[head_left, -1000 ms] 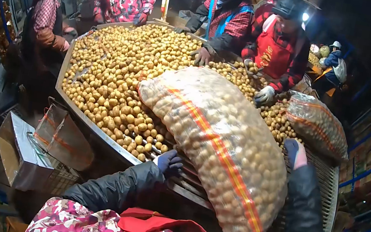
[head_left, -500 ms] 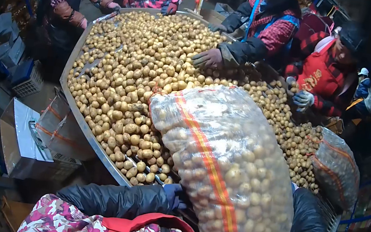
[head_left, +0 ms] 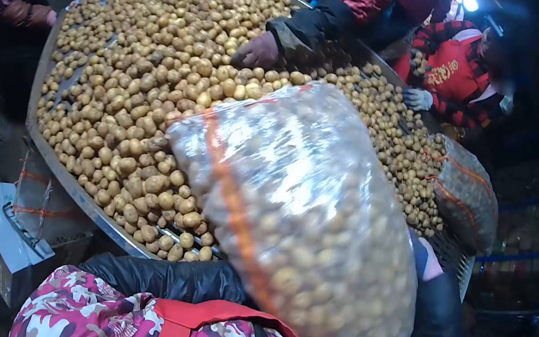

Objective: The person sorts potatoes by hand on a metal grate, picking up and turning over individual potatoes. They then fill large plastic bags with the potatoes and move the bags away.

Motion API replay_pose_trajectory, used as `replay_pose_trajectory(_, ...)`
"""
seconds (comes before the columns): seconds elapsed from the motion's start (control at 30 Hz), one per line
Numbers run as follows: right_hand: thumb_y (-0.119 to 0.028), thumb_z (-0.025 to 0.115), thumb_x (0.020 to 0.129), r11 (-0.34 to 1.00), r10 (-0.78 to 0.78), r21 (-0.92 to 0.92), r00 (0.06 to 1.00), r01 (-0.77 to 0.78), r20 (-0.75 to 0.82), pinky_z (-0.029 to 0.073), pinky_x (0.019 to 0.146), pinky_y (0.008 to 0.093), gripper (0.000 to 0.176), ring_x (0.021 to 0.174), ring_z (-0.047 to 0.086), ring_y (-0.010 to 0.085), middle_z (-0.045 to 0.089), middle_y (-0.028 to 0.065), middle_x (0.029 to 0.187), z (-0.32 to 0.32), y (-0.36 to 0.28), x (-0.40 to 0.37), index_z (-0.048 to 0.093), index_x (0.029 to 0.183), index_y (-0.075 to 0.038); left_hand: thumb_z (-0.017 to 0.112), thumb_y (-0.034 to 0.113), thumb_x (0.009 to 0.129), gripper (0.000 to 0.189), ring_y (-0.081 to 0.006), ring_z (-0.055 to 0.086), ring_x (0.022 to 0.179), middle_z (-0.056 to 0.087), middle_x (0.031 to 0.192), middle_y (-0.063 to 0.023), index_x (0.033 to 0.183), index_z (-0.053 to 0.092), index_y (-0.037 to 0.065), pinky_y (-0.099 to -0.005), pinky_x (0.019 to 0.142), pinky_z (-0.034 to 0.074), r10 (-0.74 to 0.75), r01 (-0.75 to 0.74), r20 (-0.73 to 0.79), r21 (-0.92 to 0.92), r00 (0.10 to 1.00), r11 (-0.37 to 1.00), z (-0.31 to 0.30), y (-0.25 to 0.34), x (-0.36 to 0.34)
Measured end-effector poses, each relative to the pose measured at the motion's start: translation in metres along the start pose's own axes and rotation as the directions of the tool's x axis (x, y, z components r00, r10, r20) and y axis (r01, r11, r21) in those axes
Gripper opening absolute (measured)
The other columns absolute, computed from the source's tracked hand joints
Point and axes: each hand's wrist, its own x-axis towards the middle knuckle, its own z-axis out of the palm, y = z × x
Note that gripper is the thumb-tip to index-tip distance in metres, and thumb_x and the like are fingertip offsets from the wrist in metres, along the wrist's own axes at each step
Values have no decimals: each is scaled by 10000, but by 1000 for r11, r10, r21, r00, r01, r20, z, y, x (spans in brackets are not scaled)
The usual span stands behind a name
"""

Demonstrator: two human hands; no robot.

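A large clear plastic bag (head_left: 316, 232) full of potatoes, with an orange stripe, leans against my chest and lies over the front of the metal table. My right hand (head_left: 426, 255), in a bluish glove with a pink patch, is at the bag's right side; most of its fingers are hidden. My left hand is out of sight behind the bag's lower left side; only the black sleeve shows. Loose potatoes (head_left: 146, 99) are heaped on the table beyond the bag.
The table's metal rim (head_left: 76, 208) curves along the left. A co-worker's gloved hand (head_left: 258, 51) rests on the potatoes. Other people stand around the far side. A second filled bag (head_left: 466, 193) sits at right, an open cardboard box (head_left: 0, 224) at lower left.
The view has shifted, and the large bag has tilted and moved a little against the table. My left hand has gone out of sight; my right hand shows more. The co-worker at right has leaned.
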Motion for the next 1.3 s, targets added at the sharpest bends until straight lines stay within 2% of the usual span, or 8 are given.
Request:
replay_pose_trajectory(0.1, -434, 524, 1003, 950, 3, 311, 999, -15, 41, 475, 683, 302, 461, 685, 613, 136, 668, 52, 722, -3, -32, -25, 680, 807, -47, 449, 263, 991, 488, -353, 467, 1348, 520, 1430, -199, 1397, 496, -2, -526, 1124, 388, -45, 44, 1, 41, 999, 998, 10, 9, -3)
replay_pose_trajectory(0.13, -443, 539, 999, 997, 67, 35, 988, -73, 140, 491, 687, 301, 449, 701, 645, 164, 691, 57, 753, -3, -37, -8, 693, 814, -63, 449, 270, 991, 488, -352, 472, 1341, 524, 1424, -197, 1393, 499, -1, -524, 1120, 391, -37, 37, 0, 53, 999, 998, 12, 14, -4)
replay_pose_trajectory(0.2, -415, 535, 1019, 966, 83, -253, 993, -60, 79, 514, 730, 287, 414, 762, 666, 159, 715, 62, 849, 20, 17, 89, 714, 954, -47, 449, 282, 993, 487, -349, 481, 1327, 533, 1411, -194, 1386, 507, 1, -521, 1113, 396, -22, 22, -8, 69, 1000, 997, 13, 18, -7)
replay_pose_trajectory(0.5, -400, 526, 1026, 979, -79, -174, 985, 106, 154, 513, 744, 285, 405, 783, 665, 156, 714, 58, 873, 13, 20, 94, 708, 983, -41, 450, 339, 1000, 491, -337, 523, 1267, 572, 1357, -177, 1352, 539, 9, -507, 1082, 420, 263, -245, -20, 301, 965, 922, 41, 8, -1)
replay_pose_trajectory(0.77, -387, 518, 1032, 971, -238, 4, 959, 240, 155, 513, 756, 283, 397, 801, 664, 153, 713, 55, 894, -50, 56, 35, 704, 1008, -36, 451, 389, 1006, 502, -327, 560, 1213, 607, 1308, -163, 1322, 568, 17, -494, 1054, 442, 525, -536, 292, 740, 800, 406, 159, -76, 19)
replay_pose_trajectory(1.03, -374, 511, 1038, 964, -246, 123, 966, 236, 79, 512, 768, 281, 391, 820, 664, 150, 712, 52, 915, -76, 87, -3, 699, 1034, -31, 452, 439, 1012, 521, -316, 597, 1160, 642, 1259, -149, 1292, 596, 24, -481, 1026, 464, 535, -660, 525, 747, 661, 82, 227, -69, 34)
replay_pose_trajectory(1.17, -367, 507, 1041, 960, -233, 168, 971, 223, 45, 511, 774, 280, 388, 829, 664, 148, 712, 50, 925, -83, 98, -11, 696, 1047, -28, 452, 465, 1015, 533, -311, 616, 1133, 660, 1235, -142, 1277, 611, 28, -474, 1012, 474, 554, -612, 469, 785, 688, 96, 213, -66, 26)
replay_pose_trajectory(1.3, -361, 503, 1044, 958, -217, 197, 976, 208, 28, 511, 780, 279, 386, 839, 663, 147, 711, 49, 936, -86, 101, -6, 694, 1060, -26, 452, 490, 1018, 547, -305, 635, 1106, 678, 1211, -134, 1261, 625, 32, -468, 998, 485, 599, -436, 218, 866, 771, 246, 152, -72, 6)
